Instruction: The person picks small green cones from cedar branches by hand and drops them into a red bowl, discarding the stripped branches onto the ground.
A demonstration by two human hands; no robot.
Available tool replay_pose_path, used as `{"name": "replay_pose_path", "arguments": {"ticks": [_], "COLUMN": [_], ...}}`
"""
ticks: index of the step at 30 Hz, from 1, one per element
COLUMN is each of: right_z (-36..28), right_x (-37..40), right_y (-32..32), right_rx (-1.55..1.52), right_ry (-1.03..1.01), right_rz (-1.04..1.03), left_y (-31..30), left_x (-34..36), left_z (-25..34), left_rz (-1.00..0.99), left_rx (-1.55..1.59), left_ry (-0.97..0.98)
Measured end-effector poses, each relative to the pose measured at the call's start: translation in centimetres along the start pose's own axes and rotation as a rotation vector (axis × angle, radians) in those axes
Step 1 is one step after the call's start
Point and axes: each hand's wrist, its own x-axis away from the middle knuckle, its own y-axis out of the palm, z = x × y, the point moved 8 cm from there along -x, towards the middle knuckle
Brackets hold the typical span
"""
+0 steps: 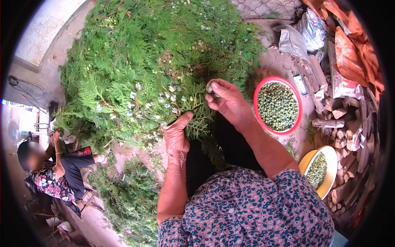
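Observation:
My left hand point(176, 136) is closed around a leafy conifer branch point(142, 108) that carries pale bluish-green cones. Up and to the right of it, my right hand point(228, 102) pinches a small green cone point(210, 88) between thumb and fingers. Part of that cone is hidden by the fingertips. The branch lies over the near side of a large heap of cut conifer greenery point(144, 41). To the right of my right hand stands a red-rimmed basin point(256, 101) filled with green cones.
A yellow basin point(329, 181) holding more cones is tilted at the lower right. Split firewood point(339, 146), pale sacks point(294, 39) and an orange sheet point(349, 49) line the right side. Another person point(57, 175) sits at the left. More greenery point(123, 197) lies on the ground below.

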Motion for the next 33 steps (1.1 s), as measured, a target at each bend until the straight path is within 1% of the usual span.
{"name": "replay_pose_path", "arguments": {"ticks": [1, 3, 5, 6, 7, 9, 10, 12, 13, 15, 16, 17, 19, 20, 22, 23, 25, 26, 28, 29, 31, 32, 33], "right_z": [-0.1, 0.7, 1.2, 1.5, 1.5, 0.4, -0.4, -3.3, -3.0, -3.3, -2.4, -2.0, -1.5, -1.5, -0.8, -0.9, -0.5, -0.7, -1.2, -1.2, -2.0, -1.9, -1.9], "right_x": [-0.1, -0.3, -0.4, -0.5, -0.5, -0.7, -0.2, 1.1, 1.2, 3.0, 3.0, 2.9, 2.6, 2.7, 2.4, 2.3, 1.5, 1.4, 1.1, 0.9, 1.0, 1.0, 0.9], "right_y": [-0.2, -0.5, -0.8, -0.9, -1.1, -1.1, -0.2, 1.6, 1.9, 7.0, 6.8, 6.1, 5.0, 4.8, 4.1, 4.2, 3.2, 3.5, 3.3, 3.5, 4.2, 4.6, 4.6], "right_rx": [0.001, -0.05, -0.073, -0.098, -0.099, -0.172, -0.172, 0.465, 0.467, 1.138, 1.217, 1.295, 1.304, 1.302, 1.34, 1.341, 1.154, 1.154, 1.097, 1.097, 1.058, 1.102, 1.101], "right_ry": [0.0, 0.108, 0.128, 0.148, 0.147, 0.055, 0.056, -0.099, -0.099, -0.611, -0.614, -0.705, -0.681, -0.68, -0.55, -0.549, -0.356, -0.357, -0.295, -0.296, -0.426, -0.378, -0.378], "right_rz": [0.0, -0.018, -0.018, -0.017, -0.018, -0.082, -0.083, -0.07, -0.067, -0.381, -0.317, -0.258, -0.226, -0.227, -0.219, -0.218, -0.142, -0.143, -0.058, -0.058, -0.052, -0.082, -0.081], "left_y": [0.2, 0.3, 0.2, 0.3, 0.4, 0.1, 0.0, 0.6, 0.9, 0.9, 0.8, 0.8, 0.8, 0.3, -0.5, -0.8, -0.7, -0.8, -1.0, -1.0, -1.1, -1.1, -1.1], "left_x": [0.0, 0.0, 0.0, 0.0, 0.0, -0.2, -0.2, 0.1, 0.3, 0.2, 0.1, 0.2, 0.4, 0.2, -0.4, -0.6, -0.5, -0.6, -0.8, -0.9, -1.0, -1.0, -1.0], "left_z": [-0.1, 0.1, 0.3, 0.1, -0.1, -0.3, -0.3, 0.3, 0.7, 0.5, 0.5, 0.6, 0.6, 0.3, -0.4, -0.8, -0.6, -0.7, -0.8, -0.9, -1.1, -1.2, -1.3], "left_rz": [-0.024, -0.015, -0.005, -0.015, -0.026, -0.02, -0.014, -0.027, -0.042, -0.054, -0.059, -0.057, -0.064, -0.036, -0.019, -0.003, 0.004, 0.006, 0.008, 0.002, -0.003, -0.015, -0.026], "left_rx": [0.025, 0.044, 0.061, 0.071, 0.081, 0.047, 0.014, 0.004, -0.008, -0.017, -0.024, -0.024, 0.031, 0.073, 0.108, 0.145, 0.129, 0.136, 0.143, 0.132, 0.121, 0.119, 0.117], "left_ry": [-0.009, -0.001, 0.009, -0.018, -0.045, -0.04, -0.037, -0.003, 0.028, 0.031, 0.037, 0.04, 0.032, 0.036, -0.002, -0.039, -0.023, -0.012, -0.002, 0.003, 0.006, -0.002, -0.01]}}
